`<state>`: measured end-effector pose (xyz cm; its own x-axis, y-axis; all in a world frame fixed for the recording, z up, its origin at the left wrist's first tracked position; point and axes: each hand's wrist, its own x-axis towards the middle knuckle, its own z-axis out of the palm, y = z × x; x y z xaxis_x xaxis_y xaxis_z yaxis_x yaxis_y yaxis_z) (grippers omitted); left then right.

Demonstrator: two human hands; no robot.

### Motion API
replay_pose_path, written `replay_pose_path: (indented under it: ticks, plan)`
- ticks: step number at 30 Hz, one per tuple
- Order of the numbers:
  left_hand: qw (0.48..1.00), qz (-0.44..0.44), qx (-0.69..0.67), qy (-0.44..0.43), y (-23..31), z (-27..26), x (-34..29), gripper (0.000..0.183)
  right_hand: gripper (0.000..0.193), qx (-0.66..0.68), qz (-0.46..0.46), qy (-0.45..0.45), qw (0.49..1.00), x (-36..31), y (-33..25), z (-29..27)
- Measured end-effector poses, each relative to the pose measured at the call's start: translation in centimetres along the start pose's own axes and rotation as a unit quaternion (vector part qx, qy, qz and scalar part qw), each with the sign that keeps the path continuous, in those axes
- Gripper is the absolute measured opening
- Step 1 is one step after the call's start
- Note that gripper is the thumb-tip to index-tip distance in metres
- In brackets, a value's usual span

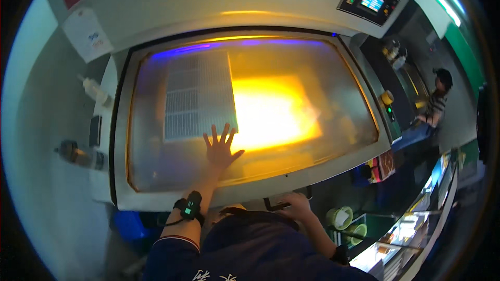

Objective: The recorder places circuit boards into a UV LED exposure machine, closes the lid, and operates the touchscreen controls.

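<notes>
My left hand [220, 150] lies with fingers spread on the see-through cover, at the lower right corner of a striped sheet [198, 96]. That sheet, grey with rows of fine parallel lines, shows on the left half of the exposure machine's framed bed [172, 166]. Right of it, a bright yellow lit area [271, 112] glows, its detail washed out. Down at the front edge of the frame, my right hand [296, 206] is closed round a black handle [272, 205]. Part of the handle is hidden behind the fingers.
A control panel [371, 1] with a lit screen sits on the machine's hood. Bottles [94, 90] stand on the left ledge. Green bins [341, 218] and a glass-topped rack [401, 231] are at the lower right. Another person [435, 106] sits farther right.
</notes>
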<state>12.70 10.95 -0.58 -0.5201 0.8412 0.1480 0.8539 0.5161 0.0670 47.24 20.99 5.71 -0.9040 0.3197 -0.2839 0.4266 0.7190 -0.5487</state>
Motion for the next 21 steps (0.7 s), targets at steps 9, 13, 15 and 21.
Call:
replay_pose_path:
  ticks: [9, 13, 15, 21]
  plan:
    - [0.992, -0.122, 0.0, -0.027, 5.7, -0.5, -0.2, 0.092, 0.022, 0.312, -0.116, -0.328, 0.884, -3.0, 4.1, 3.6]
    - [0.994, -0.106, 0.021, -0.018, 7.7, -0.3, 0.5, 0.092, 0.027, 0.358, 0.074, -0.272, 0.89, -0.9, 18.7, 11.2]
    - [0.993, -0.112, 0.013, -0.017, 7.0, -0.5, 0.0, 0.092, 0.028, 0.101, 0.072, -0.132, 0.983, 5.0, 20.5, 10.0]
    - [0.991, -0.107, 0.055, -0.065, 7.4, 0.0, 0.8, 0.093, 0.028, -0.132, 0.161, 0.001, 0.978, 14.2, 30.5, 9.2]
